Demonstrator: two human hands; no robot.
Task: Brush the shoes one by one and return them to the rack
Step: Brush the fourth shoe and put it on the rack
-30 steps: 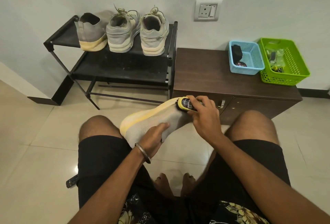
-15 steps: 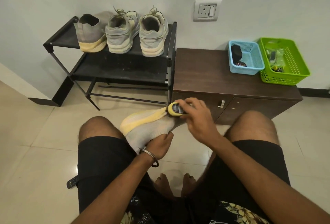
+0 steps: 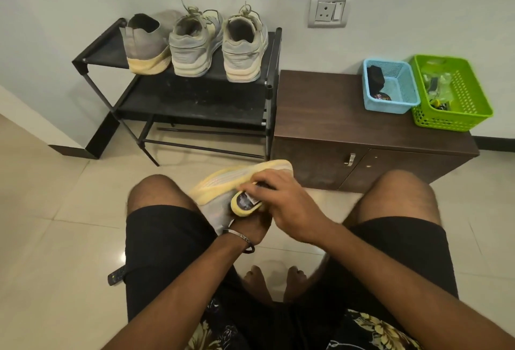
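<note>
A grey knit shoe with a pale yellow sole (image 3: 223, 185) lies tilted on its side between my knees. My left hand (image 3: 255, 228) holds it from below, mostly hidden under my right hand. My right hand (image 3: 284, 202) grips a yellow shoe brush (image 3: 245, 203) and presses it against the grey upper near the heel. On the top shelf of the black rack (image 3: 195, 99) stand the matching grey shoe (image 3: 145, 46) and a pair of laced grey sneakers (image 3: 217, 46), heels toward me.
A dark brown cabinet (image 3: 334, 115) stands right of the rack, carrying a blue basket (image 3: 390, 90) and a green basket (image 3: 457, 93). A black remote (image 3: 117, 275) lies on the tiled floor by my left thigh. My bare feet (image 3: 274, 280) rest below the hands.
My right hand has drawn the brush from the far end of the shoe back toward me along the upper. The left hand has shifted under the shoe, which stays between my knees.
</note>
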